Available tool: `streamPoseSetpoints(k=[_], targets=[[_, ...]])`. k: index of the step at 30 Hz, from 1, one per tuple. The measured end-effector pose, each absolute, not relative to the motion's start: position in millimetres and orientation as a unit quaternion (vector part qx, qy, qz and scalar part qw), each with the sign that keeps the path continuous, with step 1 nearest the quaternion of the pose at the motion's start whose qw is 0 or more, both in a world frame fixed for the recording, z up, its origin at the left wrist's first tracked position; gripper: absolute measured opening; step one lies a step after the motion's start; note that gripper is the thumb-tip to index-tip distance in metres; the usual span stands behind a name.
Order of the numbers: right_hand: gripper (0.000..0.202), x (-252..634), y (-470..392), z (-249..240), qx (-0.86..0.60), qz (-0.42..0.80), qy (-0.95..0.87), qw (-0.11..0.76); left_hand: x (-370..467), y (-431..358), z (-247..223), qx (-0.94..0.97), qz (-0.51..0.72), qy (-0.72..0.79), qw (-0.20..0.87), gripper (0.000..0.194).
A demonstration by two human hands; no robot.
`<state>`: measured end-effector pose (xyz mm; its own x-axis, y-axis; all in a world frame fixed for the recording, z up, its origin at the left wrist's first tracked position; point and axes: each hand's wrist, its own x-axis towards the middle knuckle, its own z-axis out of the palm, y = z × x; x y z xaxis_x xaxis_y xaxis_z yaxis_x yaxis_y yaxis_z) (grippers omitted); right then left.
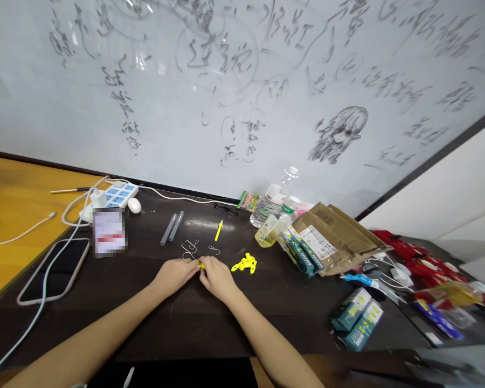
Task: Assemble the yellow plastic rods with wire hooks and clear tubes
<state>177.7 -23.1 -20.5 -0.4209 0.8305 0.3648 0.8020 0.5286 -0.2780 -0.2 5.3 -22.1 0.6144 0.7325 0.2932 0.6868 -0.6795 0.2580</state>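
At the middle of the dark table [153, 323], in the head view, the left hand [175, 274] and the right hand [217, 277] meet fingertip to fingertip, both pinched shut on one small yellow piece [201, 265]; only a sliver of it shows between the fingers, so its shape cannot be made out. Just right of the hands lies a heap of yellow clips [245, 263], too tangled to count, and one single yellow clip [219, 230] lies apart, farther back. Thin wire hooks [191, 248] lie just beyond the left hand, perhaps three, hard to separate. Two grey tubes [172, 228] lie side by side. Left are one phone [54, 269] with a cable across it, one power strip [115, 198], and a blurred card [109, 231] that cannot be read. Right stand two plastic bottles [271, 203], opened cardboard boxes [331, 231], and two teal packets [358, 318] near the front edge. The whiteboard [242, 81] writing is smeared and illegible.
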Motion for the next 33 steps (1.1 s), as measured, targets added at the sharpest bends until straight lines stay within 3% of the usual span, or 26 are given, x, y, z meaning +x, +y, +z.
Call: streamPoseSetpoints(k=[5,9,12,20,33], targets=[[0.032,178,-22,-22,-0.483,0.223,-0.771,0.351,-3,5,-17,0.888,0.207,0.393,0.12,0.03],[0.016,181,-15,-24,-0.434,0.381,-0.684,0.446,-4,3,-10,0.869,0.225,0.406,0.171,0.03],[0.01,182,-10,-28,-0.418,0.446,-0.645,0.459,-4,3,-11,0.865,0.234,0.407,0.179,0.034],[0.024,180,-10,-31,-0.389,0.513,-0.613,0.458,-9,12,-22,0.865,0.257,0.395,0.173,0.041],[0.033,183,-10,-22,-0.381,0.51,-0.619,0.46,-5,11,-13,0.841,0.29,0.361,0.278,0.021]])
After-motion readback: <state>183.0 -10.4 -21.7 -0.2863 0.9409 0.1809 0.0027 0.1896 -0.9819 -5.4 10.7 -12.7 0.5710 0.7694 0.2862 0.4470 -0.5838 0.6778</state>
